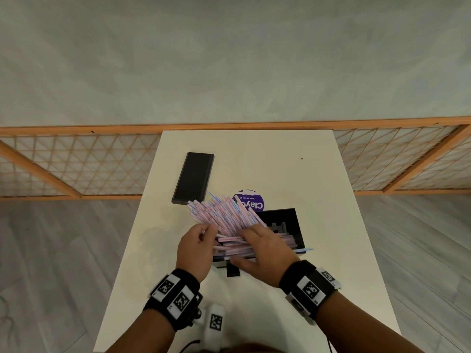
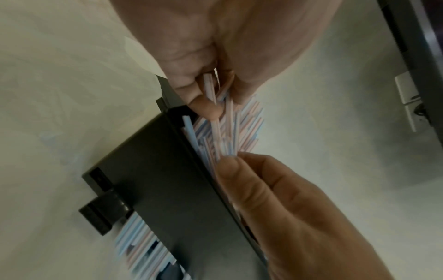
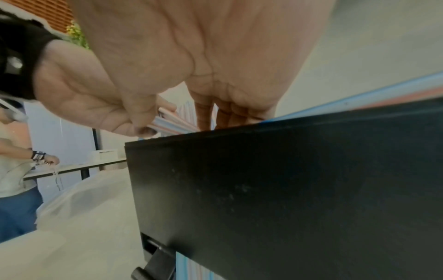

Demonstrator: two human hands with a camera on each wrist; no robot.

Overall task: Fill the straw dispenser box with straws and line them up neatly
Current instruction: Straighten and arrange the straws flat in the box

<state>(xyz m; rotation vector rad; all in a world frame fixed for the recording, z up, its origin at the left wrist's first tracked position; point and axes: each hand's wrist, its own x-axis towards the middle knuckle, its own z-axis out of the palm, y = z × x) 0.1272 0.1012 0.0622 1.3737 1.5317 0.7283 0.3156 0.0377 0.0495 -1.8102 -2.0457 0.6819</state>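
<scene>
Here, open-topped black rectangular plastic dispenser box (image 1: pixel 293 220) on white table (image 1: pixel 331 250), thin pink-and-blue striped straws (image 1: pixel 224 212) fanned inside and over its left rim, left hand (image 1: pixel 195 247) pinching straw ends, right hand (image 1: pixel 265 248) curled around the bundle, flat black lid (image 1: pixel 193 178) beyond the box.

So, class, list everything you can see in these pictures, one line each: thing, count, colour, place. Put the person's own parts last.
Table: one, white, under everything.
Dispenser box: one, black, open, table centre.
Straws: too many to count, pink, blue and white, fanned over the box's left end, some lying inside.
Lid: one, black, flat, behind and left of the box.
Sticker: one, purple, round, just behind the box.
Screen: one, orange lattice, on the floor behind the table.
Left hand: pinches straw ends.
Right hand: grips the bundle over the box.
Wristbands: two, black with white markers.
</scene>
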